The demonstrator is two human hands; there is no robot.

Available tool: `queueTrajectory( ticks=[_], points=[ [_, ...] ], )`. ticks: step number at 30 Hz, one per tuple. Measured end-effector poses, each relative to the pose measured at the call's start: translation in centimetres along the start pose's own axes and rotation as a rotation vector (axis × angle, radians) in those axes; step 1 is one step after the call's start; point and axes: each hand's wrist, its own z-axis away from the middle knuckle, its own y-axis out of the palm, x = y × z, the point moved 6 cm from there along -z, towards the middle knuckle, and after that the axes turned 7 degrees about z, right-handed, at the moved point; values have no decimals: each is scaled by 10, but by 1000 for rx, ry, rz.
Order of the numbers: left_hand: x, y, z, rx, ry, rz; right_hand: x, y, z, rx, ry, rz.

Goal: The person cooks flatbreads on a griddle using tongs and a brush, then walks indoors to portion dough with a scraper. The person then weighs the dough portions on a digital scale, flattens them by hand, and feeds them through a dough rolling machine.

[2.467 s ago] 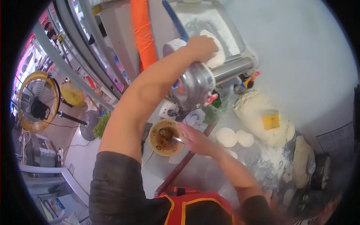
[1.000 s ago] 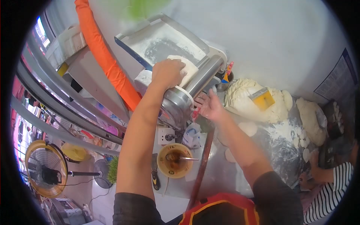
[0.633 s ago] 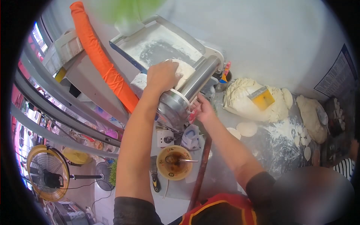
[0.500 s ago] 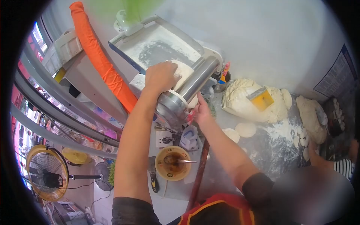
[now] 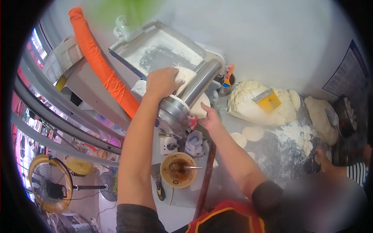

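Note:
A steel-roller dough sheeter (image 5: 201,83) stands ahead of me, its tray dusted with flour. A flat dough sheet (image 5: 185,77) lies at the tray side of the roller. My left hand (image 5: 162,82) rests palm down on that sheet, thumb apart from the fingers; its fingertips are partly hidden. On the near side of the roller, dough (image 5: 201,105) hangs out below it. My right hand (image 5: 210,117) pinches the edge of this dough, thumb on top, beside a red knob (image 5: 192,122).
A large dough mass (image 5: 243,103) bears a yellow-handled scraper (image 5: 268,101). Dough rounds (image 5: 253,133) lie on the floured table. A bowl of brown sauce (image 5: 168,179) with a spoon stands near me. Another person's hand (image 5: 324,159) is at the right. A fan (image 5: 50,184) stands left.
More dough now shows below the roller, and my right hand has it by the edge. My left hand stays on the sheet at the tray side. The whole view has shifted slightly.

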Motion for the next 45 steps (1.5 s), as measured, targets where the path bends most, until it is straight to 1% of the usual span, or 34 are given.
queueTrajectory(
  ticks=[4, 7, 10, 13, 16, 19, 22, 25, 28, 31, 34, 36, 38, 40, 42, 45],
  points=[
    [-1, -2, 0, -32, 29, 20, 6, -5, 15, -57, -28, -12],
    [-3, -1, 0, 56, -16, -21, 10, 0, 34, -111, -41, 13],
    [-6, -6, 4, -50, 58, 62, 13, 0, 47, -175, -63, 49],
    [-7, -8, 4, -24, 40, 25, 15, 2, 57, -165, -42, 37],
    [-9, -10, 6, -87, 56, 55, 19, -2, 65, -175, -71, 90],
    [-10, -10, 7, -216, 142, 40, 22, -8, 71, -151, -51, 98],
    [-4, -8, 5, -277, 169, 97, 30, -4, 88, -187, -76, 132],
    [3, -4, 2, -327, 169, 160, 37, 6, 104, -90, -113, 144],
    [-16, -26, 18, -528, 221, -27, 43, 8, 111, -61, -86, 182],
    [-34, -37, 31, -696, 258, -109, 50, 21, 124, -32, -130, 218],
    [-70, -46, 59, -754, 216, 159, 52, 18, 127, 141, -153, 212],
    [-92, -28, 85, -342, 80, 610, 54, -4, 118, 117, -120, 297],
    [-117, 19, 111, 273, 208, 877, 58, -12, 118, 58, -83, 346],
    [-142, 66, 144, 720, 364, 1096, 63, -5, 132, -40, -41, 359],
    [-148, 121, 161, 809, 125, 986, 66, -2, 141, -62, -80, 321],
    [-135, 209, 162, 723, -450, 1697, 68, 8, 153, -97, -102, 294]
  ],
)
